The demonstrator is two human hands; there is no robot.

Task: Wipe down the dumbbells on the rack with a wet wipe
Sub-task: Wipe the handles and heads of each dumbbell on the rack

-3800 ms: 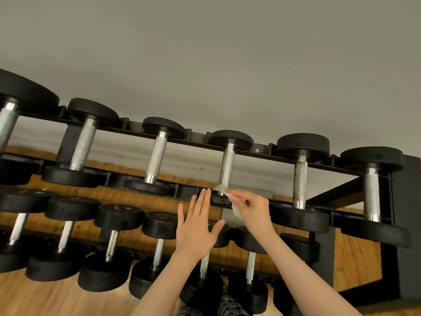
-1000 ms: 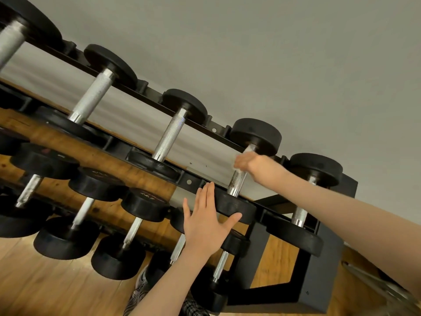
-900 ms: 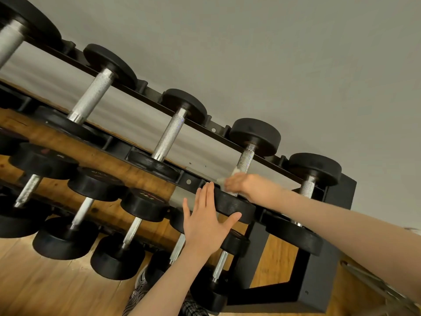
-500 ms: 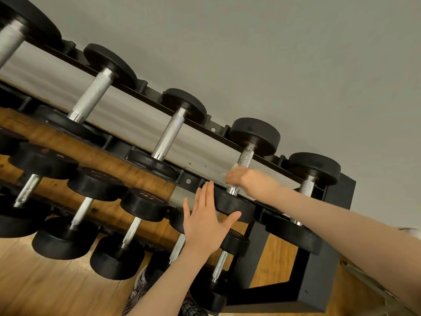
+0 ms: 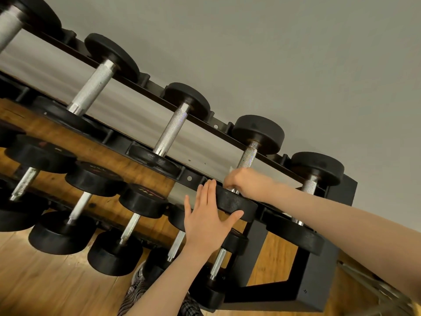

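— Black dumbbell [image 5: 235, 202] sat on rack's [image 5: 314, 290] top tier, 2nd from its right end. Hands?

— Right hand [image 5: 245, 182] curled round the handle's lower end, white wipe [image 5: 230, 169] peeking out. Left hand [image 5: 206, 218] lay flat, fingers straight, vs. near weight head.

Black two-tier steel rack [image 5: 319, 290] on wood plank floor [image 5: 45, 288]. Top tier: row of black-headed, knurled chrome-handle dumbbells [image 5: 169, 131] in saddles. Lower tier, below that row: smaller dumbbells [image 5: 79, 204], heads overhanging the front rail.
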